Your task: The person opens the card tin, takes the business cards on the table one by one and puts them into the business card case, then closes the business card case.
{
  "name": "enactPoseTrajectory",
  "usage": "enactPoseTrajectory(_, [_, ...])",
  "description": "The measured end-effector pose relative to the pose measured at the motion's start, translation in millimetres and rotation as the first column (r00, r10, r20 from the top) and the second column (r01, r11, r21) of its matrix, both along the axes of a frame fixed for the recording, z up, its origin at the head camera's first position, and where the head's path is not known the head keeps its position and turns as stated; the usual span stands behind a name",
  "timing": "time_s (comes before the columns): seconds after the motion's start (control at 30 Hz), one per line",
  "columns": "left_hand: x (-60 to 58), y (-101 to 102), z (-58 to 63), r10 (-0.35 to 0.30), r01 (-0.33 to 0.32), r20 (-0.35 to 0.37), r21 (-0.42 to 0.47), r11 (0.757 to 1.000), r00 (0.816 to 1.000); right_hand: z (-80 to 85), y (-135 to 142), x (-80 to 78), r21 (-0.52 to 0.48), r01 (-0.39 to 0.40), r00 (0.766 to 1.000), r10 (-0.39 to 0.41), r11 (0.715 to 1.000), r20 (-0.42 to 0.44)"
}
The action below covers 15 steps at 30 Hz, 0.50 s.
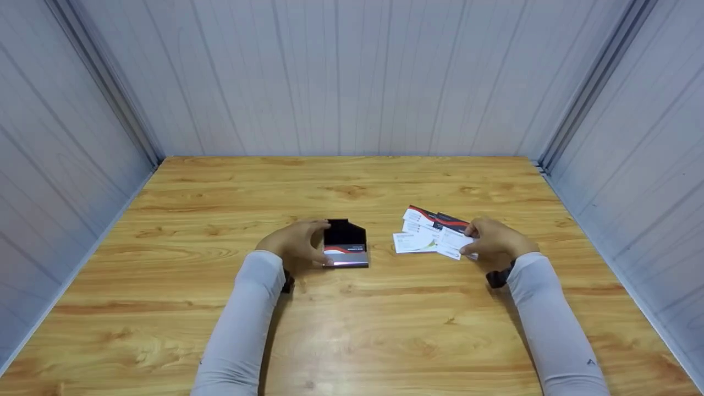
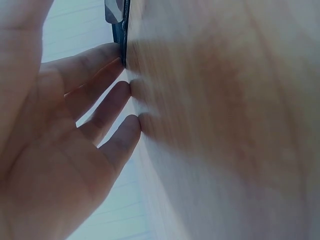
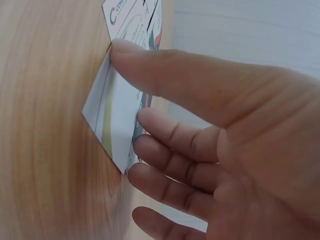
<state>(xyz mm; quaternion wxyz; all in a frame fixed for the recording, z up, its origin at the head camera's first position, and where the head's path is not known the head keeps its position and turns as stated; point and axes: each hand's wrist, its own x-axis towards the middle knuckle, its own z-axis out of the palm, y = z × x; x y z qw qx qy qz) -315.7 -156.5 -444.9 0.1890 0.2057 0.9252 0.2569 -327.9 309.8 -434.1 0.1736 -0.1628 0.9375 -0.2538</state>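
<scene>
An open business card case (image 1: 345,258), with a dark raised lid and a shiny metal front, lies on the table with a red, white and dark card inside. My left hand (image 1: 297,240) grips its left side, thumb at the near edge and forefinger at the far edge; in the left wrist view the other fingertips (image 2: 134,122) rest by the tabletop. To the right, several business cards (image 1: 416,242) lie overlapping in a loose spread. My right hand (image 1: 498,239) pinches a white business card (image 3: 117,110) at the right end of this spread, thumb on its face.
The wood-grain table (image 1: 352,330) runs back to a pale panelled wall (image 1: 352,77), with similar panels at left and right. Bare tabletop shows between the case and the cards. Black wrist straps (image 1: 498,278) and white sleeves cover the forearms.
</scene>
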Motion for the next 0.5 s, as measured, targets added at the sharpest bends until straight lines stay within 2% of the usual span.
enactPoseTrajectory(0.1, [0.0, -0.2, -0.3, 0.010, -0.010, 0.008, 0.013, 1.000, 1.000, -0.4, 0.4, -1.8, -0.022, -0.018, 1.000, 0.018, 1.000, -0.018])
enactPoseTrajectory(0.37, [-0.3, -1.0, -0.4, 0.017, -0.017, 0.023, 0.019, 1.000, 1.000, -0.2, -0.4, -2.5, -0.031, 0.008, 1.000, -0.008, 0.999, -0.016])
enactPoseTrajectory(0.5, [-0.5, -0.9, 0.0, 0.020, -0.020, 0.028, 0.020, 1.000, 0.999, 0.7, -0.6, -3.0, -0.046, -0.008, 0.999, 0.007, 0.999, -0.037])
